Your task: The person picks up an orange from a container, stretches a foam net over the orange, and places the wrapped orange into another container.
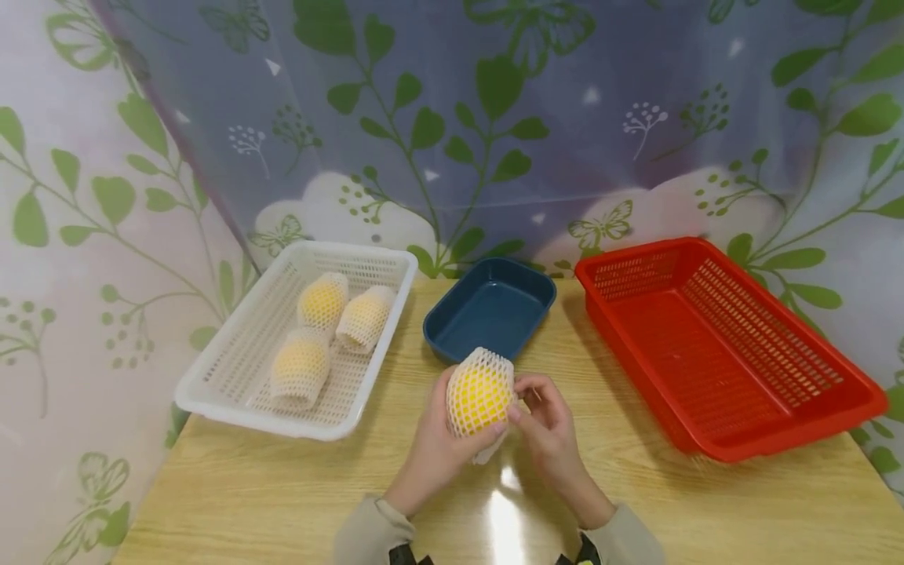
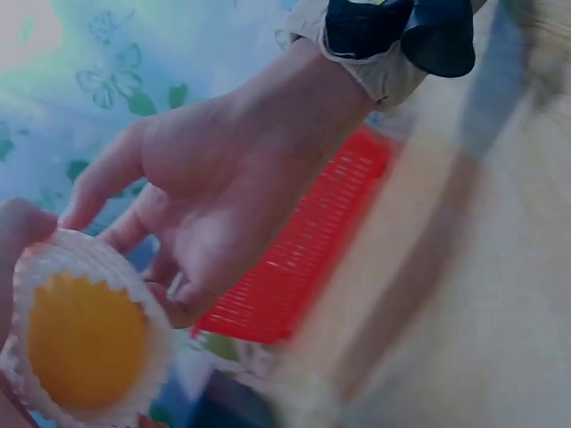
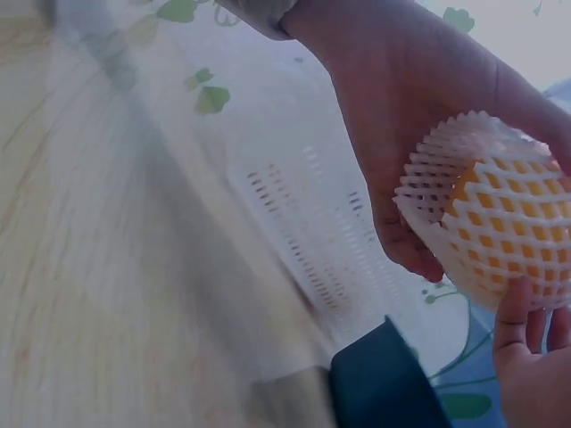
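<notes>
A yellow round fruit in a white foam net [image 1: 480,395] is held above the front of the table, its exact kind not clear. My left hand [image 1: 439,439] grips it from the left, thumb across its front. On the other side my right hand [image 1: 549,428] pinches the net's edge between thumb and fingers. In the left wrist view the net's end is open and bare yellow fruit [image 2: 87,343] shows inside, with the right hand [image 2: 214,178] at the rim. The right wrist view has the left hand [image 3: 428,98] wrapped round the netted fruit [image 3: 513,223].
At the left stands a white basket [image 1: 212,392] with three foam-netted yellow fruits [image 1: 301,365]. A dark blue tray [image 1: 490,310] sits just behind the hands, and a red basket [image 1: 706,361] is at the right. A patterned curtain [image 1: 452,157] hangs behind the wooden table [image 1: 282,502].
</notes>
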A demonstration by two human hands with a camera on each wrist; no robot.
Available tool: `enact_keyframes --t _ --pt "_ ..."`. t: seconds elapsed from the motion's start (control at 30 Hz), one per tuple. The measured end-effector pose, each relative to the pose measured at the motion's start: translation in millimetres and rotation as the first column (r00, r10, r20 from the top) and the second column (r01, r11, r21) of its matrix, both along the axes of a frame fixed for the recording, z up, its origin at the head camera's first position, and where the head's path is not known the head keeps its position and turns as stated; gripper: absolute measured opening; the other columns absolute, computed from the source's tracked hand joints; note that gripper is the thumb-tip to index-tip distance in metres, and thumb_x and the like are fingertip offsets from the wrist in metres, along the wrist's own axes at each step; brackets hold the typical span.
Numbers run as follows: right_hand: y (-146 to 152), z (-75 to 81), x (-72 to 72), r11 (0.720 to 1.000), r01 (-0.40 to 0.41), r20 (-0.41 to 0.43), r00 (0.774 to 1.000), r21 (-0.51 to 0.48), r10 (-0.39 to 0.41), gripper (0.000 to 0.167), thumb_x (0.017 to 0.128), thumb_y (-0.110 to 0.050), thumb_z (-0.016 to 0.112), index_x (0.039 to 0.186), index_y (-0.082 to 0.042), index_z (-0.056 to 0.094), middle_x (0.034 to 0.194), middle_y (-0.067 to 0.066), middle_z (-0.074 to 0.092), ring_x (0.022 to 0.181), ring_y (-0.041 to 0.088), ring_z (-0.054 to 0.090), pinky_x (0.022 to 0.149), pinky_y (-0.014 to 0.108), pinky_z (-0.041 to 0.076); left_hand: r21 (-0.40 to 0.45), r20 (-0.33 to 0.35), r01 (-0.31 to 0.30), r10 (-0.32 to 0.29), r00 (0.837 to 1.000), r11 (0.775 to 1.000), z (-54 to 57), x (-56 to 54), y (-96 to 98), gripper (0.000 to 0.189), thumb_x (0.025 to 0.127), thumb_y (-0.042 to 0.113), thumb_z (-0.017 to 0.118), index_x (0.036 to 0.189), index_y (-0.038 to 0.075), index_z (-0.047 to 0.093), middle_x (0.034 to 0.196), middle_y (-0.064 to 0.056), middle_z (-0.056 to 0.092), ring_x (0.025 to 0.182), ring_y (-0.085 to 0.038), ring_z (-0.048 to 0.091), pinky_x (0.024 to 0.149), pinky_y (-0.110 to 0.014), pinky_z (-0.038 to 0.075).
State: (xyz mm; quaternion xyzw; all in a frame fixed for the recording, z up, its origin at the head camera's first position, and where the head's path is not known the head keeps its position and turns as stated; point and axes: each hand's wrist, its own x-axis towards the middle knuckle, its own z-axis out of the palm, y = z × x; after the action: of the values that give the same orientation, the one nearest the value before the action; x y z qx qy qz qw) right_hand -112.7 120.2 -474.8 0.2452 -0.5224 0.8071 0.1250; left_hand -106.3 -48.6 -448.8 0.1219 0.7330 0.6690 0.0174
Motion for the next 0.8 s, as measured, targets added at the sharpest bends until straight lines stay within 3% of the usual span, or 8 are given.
enact_keyframes --t 0.2,0.37,0.47,0.63,0.73,0.8 --pt "-1 18.8 5.1 0.998 0.033 0.037 0.999 0.062 -0.035 0.023 0.088 0.011 0.061 0.109 0.001 0.056 0.108 0.006 0.054 0.1 0.016 0.053 0.08 0.022 0.049 -0.112 -0.032 0.012 -0.016 0.999 0.994 26.0 -0.6 -11.3 0.078 0.073 0.026 0.089 0.139 0.019 0.047 0.124 -0.002 0.058 0.103 -0.019 0.06 0.082 -0.037 0.055" --pt "-2 32.0 8.9 0.993 0.02 0.05 0.998 0.118 -0.026 0.025 0.088 0.011 0.063 0.11 0.012 0.051 0.104 0.005 0.054 0.091 0.014 0.052 0.065 0.02 0.052 -0.184 -0.033 0.043 -0.05 0.998 0.982 38.2 -0.5 -18.6 0.083 0.073 0.025 0.088 0.141 0.02 0.041 0.121 -0.004 0.059 0.097 -0.019 0.061 0.078 -0.035 0.056" --pt "-1 38.9 10.7 0.988 0.012 0.04 0.999 0.152 -0.018 0.024 0.089 0.012 0.062 0.111 0.012 0.052 0.104 0.006 0.053 0.088 0.014 0.051 0.062 0.021 0.051 -0.164 -0.004 0.079 -0.081 0.997 0.983 42.1 -0.1 -19.3 0.084 0.074 0.028 0.088 0.142 0.021 0.039 0.121 -0.005 0.059 0.096 -0.02 0.062 0.076 -0.035 0.057" --pt "0 49.8 11.0 0.974 0.023 -0.032 0.999 0.224 -0.016 0.02 0.092 0.009 0.06 0.112 0.009 0.057 0.105 0.011 0.053 0.085 0.016 0.052 0.057 0.026 0.049 -0.051 0.061 0.113 -0.109 0.992 0.992 46.6 -0.6 -20.6 0.082 0.074 0.021 0.087 0.14 0.017 0.039 0.123 -0.01 0.057 0.099 -0.024 0.063 0.078 -0.039 0.057" --pt "0 55.7 7.9 0.953 0.11 -0.124 0.989 0.282 -0.078 0.018 0.093 0.01 0.058 0.11 0.007 0.059 0.1 0.013 0.056 0.083 0.016 0.054 0.06 0.025 0.049 -0.014 0.087 0.111 -0.109 0.99 0.994 50.0 -0.8 -24.6 0.079 0.075 0.016 0.085 0.139 0.013 0.04 0.123 -0.013 0.055 0.1 -0.026 0.061 0.079 -0.039 0.056" --pt "-2 59.4 4.4 0.92 0.218 -0.216 0.965 0.325 -0.152 0.015 0.092 0.009 0.059 0.107 0.004 0.06 0.093 0.011 0.057 0.078 0.015 0.053 0.06 0.023 0.047 -0.013 0.093 0.107 -0.105 0.99 0.994 54.2 -0.5 -29.4 0.077 0.075 0.015 0.085 0.139 0.011 0.041 0.122 -0.015 0.055 0.099 -0.027 0.061 0.079 -0.04 0.056"
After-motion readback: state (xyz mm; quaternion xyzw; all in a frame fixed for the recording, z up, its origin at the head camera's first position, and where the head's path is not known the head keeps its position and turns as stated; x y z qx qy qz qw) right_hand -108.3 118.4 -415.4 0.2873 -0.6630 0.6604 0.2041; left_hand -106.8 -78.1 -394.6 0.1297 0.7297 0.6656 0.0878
